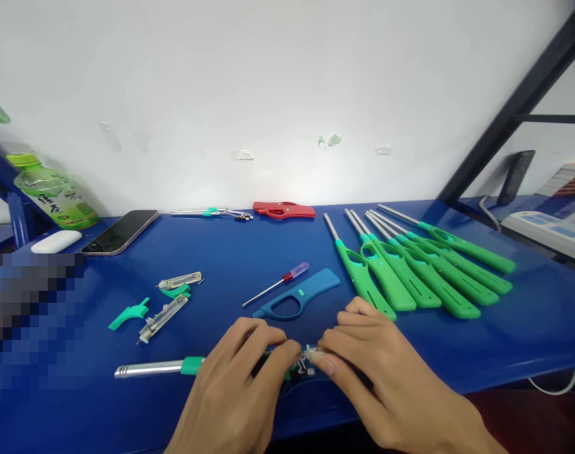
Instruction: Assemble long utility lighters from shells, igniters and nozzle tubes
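My left hand (235, 384) is closed over the handle end of a partly opened stick lighter, whose metal tube (150, 369) and green collar (191, 366) stick out to the left. Between my hands, thin white wires (302, 360) and a small black piece (302, 371) show. The fingertips of my right hand (377, 372) pinch a clear plastic fuel tank (311, 353), mostly hidden by the fingers. Just beyond my hands lie a blue handle shell (311, 293) and a screwdriver (294, 272) with a red and purple grip.
Several green stick lighters (410, 271) lie fanned at right. Left are clear tanks (163, 318) and a green trigger (130, 314). Along the back lie a red shell (285, 210), a metal tube assembly (212, 212), a phone (121, 233), a white case (57, 241) and a bottle (55, 195).
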Demonstrator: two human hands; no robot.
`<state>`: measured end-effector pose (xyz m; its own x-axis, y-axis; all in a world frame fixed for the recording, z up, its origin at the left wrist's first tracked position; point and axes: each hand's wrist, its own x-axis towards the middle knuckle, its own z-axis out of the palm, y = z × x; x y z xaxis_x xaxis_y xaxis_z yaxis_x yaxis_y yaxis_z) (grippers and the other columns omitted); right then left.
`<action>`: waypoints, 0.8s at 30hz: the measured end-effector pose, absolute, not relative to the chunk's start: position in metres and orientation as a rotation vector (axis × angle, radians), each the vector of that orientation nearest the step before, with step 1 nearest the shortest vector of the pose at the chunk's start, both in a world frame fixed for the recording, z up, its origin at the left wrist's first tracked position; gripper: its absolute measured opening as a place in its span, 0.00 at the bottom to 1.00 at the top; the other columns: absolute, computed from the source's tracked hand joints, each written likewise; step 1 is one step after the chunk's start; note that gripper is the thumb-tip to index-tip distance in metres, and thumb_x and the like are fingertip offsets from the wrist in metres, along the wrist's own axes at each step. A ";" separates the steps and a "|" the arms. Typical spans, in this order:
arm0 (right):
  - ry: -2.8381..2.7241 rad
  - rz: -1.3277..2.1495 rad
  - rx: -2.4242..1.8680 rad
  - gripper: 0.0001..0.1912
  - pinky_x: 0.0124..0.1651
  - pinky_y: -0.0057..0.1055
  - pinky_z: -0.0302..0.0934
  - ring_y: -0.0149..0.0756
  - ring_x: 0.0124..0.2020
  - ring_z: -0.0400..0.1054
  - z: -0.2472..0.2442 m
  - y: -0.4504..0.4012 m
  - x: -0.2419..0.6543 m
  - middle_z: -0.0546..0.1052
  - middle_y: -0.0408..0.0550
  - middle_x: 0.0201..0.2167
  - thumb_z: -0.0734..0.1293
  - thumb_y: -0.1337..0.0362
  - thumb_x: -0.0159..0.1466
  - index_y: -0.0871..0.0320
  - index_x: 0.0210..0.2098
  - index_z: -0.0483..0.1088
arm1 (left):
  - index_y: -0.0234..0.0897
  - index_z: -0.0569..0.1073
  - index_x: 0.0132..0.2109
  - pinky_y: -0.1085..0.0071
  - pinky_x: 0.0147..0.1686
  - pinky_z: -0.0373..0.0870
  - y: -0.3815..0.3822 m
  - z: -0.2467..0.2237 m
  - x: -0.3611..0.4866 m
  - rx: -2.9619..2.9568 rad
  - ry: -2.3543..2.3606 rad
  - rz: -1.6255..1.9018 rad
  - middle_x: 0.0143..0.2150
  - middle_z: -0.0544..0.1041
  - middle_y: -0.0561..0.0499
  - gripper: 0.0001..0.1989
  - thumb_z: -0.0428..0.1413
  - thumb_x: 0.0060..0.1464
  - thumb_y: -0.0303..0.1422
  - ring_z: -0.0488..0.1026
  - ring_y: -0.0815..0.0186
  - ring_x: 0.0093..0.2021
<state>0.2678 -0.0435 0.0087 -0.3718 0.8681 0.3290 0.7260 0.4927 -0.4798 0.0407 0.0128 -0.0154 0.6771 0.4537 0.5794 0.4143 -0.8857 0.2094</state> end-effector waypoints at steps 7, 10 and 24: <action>-2.198 0.331 -1.297 0.14 0.45 0.40 0.46 0.34 0.30 0.55 0.008 -0.043 0.268 0.69 0.39 0.28 0.58 0.67 0.78 0.56 0.34 0.66 | 0.34 0.75 0.56 0.60 0.49 0.72 0.011 -0.017 0.038 2.861 0.720 1.011 0.48 0.77 0.45 0.19 0.53 0.63 0.15 0.67 0.57 0.50; -2.203 0.347 -1.294 0.13 0.44 0.39 0.45 0.34 0.30 0.55 0.008 -0.043 0.267 0.68 0.38 0.28 0.58 0.67 0.77 0.56 0.35 0.65 | 0.33 0.76 0.56 0.60 0.51 0.72 0.010 -0.017 0.038 2.878 0.699 1.015 0.47 0.77 0.45 0.18 0.53 0.63 0.15 0.67 0.57 0.50; -2.126 0.310 -1.368 0.16 0.48 0.40 0.46 0.34 0.30 0.57 0.008 -0.045 0.267 0.69 0.40 0.26 0.58 0.65 0.77 0.56 0.32 0.67 | 0.35 0.75 0.50 0.65 0.45 0.72 0.013 -0.002 0.048 2.779 0.681 1.152 0.42 0.80 0.51 0.10 0.55 0.67 0.19 0.70 0.64 0.43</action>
<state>0.2668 -0.0451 0.0079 -0.3008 0.8879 0.3480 0.7515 0.4453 -0.4867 0.0482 0.0126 -0.0016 0.6238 0.4185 0.6601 0.3759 -0.9011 0.2161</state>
